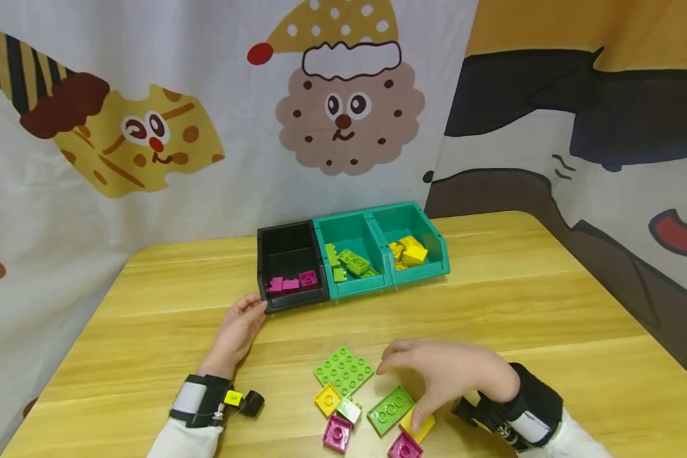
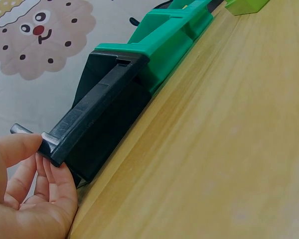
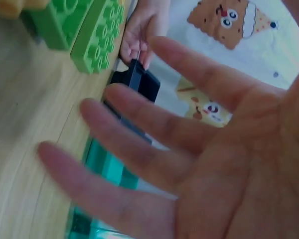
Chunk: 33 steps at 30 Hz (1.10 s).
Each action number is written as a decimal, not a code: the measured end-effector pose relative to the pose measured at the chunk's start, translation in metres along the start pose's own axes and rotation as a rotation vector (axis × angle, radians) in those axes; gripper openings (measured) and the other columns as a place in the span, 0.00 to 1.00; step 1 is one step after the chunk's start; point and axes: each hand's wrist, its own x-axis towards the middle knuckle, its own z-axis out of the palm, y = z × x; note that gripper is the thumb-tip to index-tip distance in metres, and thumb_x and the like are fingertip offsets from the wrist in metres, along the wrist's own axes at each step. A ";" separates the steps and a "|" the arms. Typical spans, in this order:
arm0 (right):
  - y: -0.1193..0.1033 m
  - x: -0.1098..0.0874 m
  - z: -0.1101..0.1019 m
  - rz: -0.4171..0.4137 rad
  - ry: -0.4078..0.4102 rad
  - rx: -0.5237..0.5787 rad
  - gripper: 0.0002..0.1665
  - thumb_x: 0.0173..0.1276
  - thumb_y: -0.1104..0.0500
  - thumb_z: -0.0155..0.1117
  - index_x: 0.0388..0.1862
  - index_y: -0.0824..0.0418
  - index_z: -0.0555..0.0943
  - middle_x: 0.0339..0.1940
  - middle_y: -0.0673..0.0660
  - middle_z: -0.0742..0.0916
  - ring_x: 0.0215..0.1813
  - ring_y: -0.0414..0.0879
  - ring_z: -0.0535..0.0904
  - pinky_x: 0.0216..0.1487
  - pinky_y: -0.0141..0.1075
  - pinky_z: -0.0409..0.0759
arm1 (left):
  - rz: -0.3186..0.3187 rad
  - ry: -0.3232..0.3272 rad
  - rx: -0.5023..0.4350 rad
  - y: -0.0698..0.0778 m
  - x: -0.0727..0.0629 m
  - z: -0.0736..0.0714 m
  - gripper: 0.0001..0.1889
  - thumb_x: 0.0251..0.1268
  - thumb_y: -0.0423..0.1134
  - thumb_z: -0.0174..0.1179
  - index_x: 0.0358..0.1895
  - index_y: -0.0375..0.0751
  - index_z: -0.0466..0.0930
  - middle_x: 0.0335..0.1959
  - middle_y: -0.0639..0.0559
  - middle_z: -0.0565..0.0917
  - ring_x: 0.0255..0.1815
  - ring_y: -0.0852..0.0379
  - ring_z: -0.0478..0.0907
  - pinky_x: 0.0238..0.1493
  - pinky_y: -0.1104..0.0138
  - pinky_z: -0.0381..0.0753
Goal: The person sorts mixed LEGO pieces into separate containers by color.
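Observation:
My left hand (image 1: pixel 242 327) pinches the front left corner of the black bin (image 1: pixel 286 238); in the left wrist view the thumb lies on the bin's rim (image 2: pixel 97 107) with the fingers beneath. Over the loose toy bricks, my right hand (image 1: pixel 443 375) spreads its fingers and holds nothing. Its thumb covers part of a yellow brick (image 1: pixel 420 431). Beside that lie a green brick (image 1: pixel 390 410) and a magenta brick (image 1: pixel 405 446). Left of them are a large green brick (image 1: pixel 343 371), a yellow one (image 1: pixel 327 399), a white-and-green one (image 1: pixel 350 411) and another magenta one (image 1: pixel 337 434).
Two teal bins (image 1: pixel 360 294) adjoin the black one, one with green bricks (image 1: pixel 353 262), the other with yellow bricks (image 1: pixel 415 255). Magenta bricks (image 1: pixel 291 284) lie in the black bin. A printed cloth (image 1: pixel 206 210) hangs behind the wooden table (image 1: pixel 521 305).

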 end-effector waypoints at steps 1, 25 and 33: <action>-0.003 0.000 0.001 0.029 -0.022 0.009 0.46 0.44 0.40 0.76 0.63 0.49 0.71 0.59 0.48 0.74 0.57 0.40 0.72 0.58 0.37 0.74 | 0.003 -0.001 0.000 0.000 -0.001 0.000 0.11 0.68 0.27 0.50 0.36 0.50 0.74 0.32 0.59 0.71 0.33 0.65 0.70 0.45 0.74 0.74; -0.019 0.010 0.032 0.204 -0.084 -0.130 0.32 0.37 0.62 0.82 0.38 0.46 0.71 0.40 0.43 0.68 0.35 0.34 0.67 0.36 0.25 0.71 | 0.008 -0.019 0.001 0.001 -0.001 0.000 0.11 0.68 0.27 0.50 0.35 0.51 0.74 0.32 0.59 0.70 0.34 0.65 0.69 0.45 0.74 0.74; -0.020 0.010 0.030 0.167 -0.069 -0.135 0.23 0.40 0.66 0.77 0.30 0.49 0.74 0.42 0.42 0.71 0.33 0.33 0.66 0.34 0.25 0.70 | 0.011 -0.016 -0.001 0.000 -0.001 -0.001 0.11 0.68 0.27 0.50 0.35 0.51 0.74 0.32 0.59 0.70 0.34 0.65 0.69 0.45 0.74 0.74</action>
